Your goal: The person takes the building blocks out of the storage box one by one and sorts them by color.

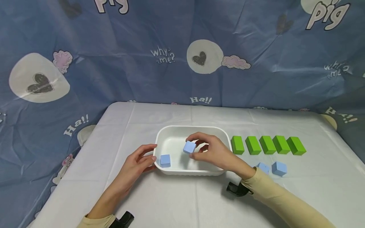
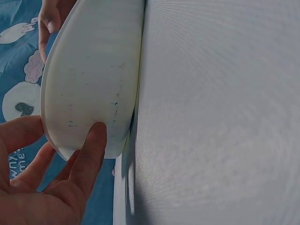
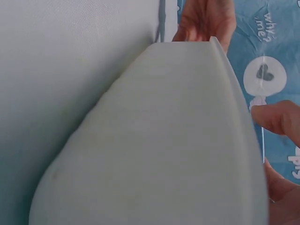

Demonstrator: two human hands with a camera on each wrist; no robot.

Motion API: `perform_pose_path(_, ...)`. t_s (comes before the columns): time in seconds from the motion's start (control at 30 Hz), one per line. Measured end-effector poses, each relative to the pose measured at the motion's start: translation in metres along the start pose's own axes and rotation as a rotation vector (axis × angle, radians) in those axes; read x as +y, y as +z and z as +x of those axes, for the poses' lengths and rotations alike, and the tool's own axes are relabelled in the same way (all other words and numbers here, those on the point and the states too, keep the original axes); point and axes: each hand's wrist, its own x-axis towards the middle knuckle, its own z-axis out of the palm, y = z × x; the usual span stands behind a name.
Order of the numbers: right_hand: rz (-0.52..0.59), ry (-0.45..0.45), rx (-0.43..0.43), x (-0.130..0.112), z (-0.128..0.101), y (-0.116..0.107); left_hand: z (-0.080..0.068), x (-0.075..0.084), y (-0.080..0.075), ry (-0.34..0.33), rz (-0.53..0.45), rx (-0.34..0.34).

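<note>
A white plastic tray [image 1: 174,134] stands on the table, one light blue cube [image 1: 165,161] lying in its left front corner. My left hand [image 1: 138,161] holds the tray's left end, thumb at the rim and fingers spread along the outside; the left wrist view shows a fingertip [image 2: 97,131] against the outer wall. Over the middle of the tray, my right hand [image 1: 212,152] pinches a second light blue cube [image 1: 189,147] between thumb and fingers. In the right wrist view the tray wall [image 3: 164,131] hides that cube, and only part of the right hand [image 3: 281,119] shows.
Several green blocks [image 1: 268,145] stand in a row right of the tray. Nearer me lie two more blue cubes, one in plain sight [image 1: 279,168], the other [image 1: 263,167] partly behind my right wrist. A patterned blue cloth [image 1: 171,82] hangs behind the white-covered table.
</note>
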Motion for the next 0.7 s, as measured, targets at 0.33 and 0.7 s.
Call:
perform_pose_path(0.33, -0.037, 0.004, 0.048, 0.001, -0.014, -0.021, 0.0, -0.001, 0.001, -0.001, 0.003, -0.001)
perform_pose_path(0.7, 0.006, 0.047, 0.082, 0.005, -0.034, -0.047, -0.001, -0.002, 0.001, -0.002, 0.006, 0.0)
